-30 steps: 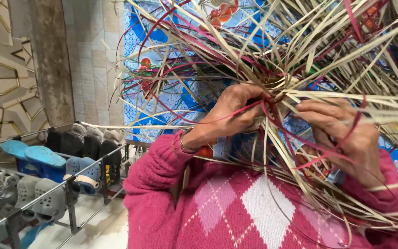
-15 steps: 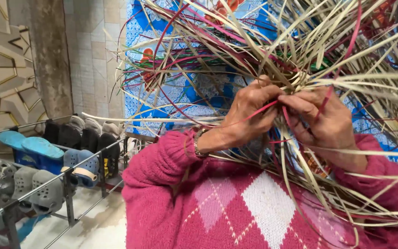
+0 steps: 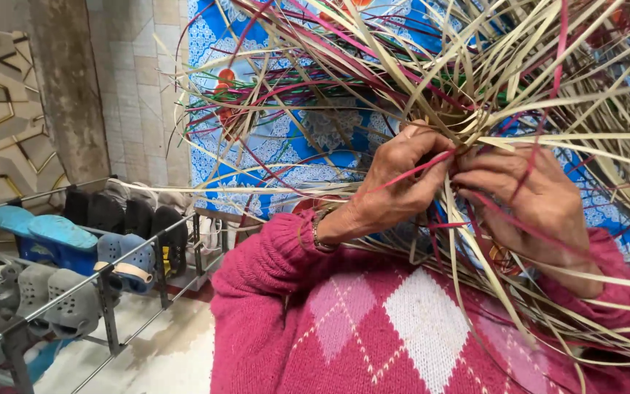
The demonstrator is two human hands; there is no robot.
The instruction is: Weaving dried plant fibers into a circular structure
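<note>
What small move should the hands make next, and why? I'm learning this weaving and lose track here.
Probably draw the pink strip snug into the woven knot. The left hand pinches that strip where it runs toward the knot, the right hand presses close beside it, and many loose pale strips fan out around, so the crossing looks unsecured.

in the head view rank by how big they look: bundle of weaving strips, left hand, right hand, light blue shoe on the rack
1. bundle of weaving strips
2. left hand and right hand, alike, so no ranking between them
3. light blue shoe, though it sits farther from the camera
</note>
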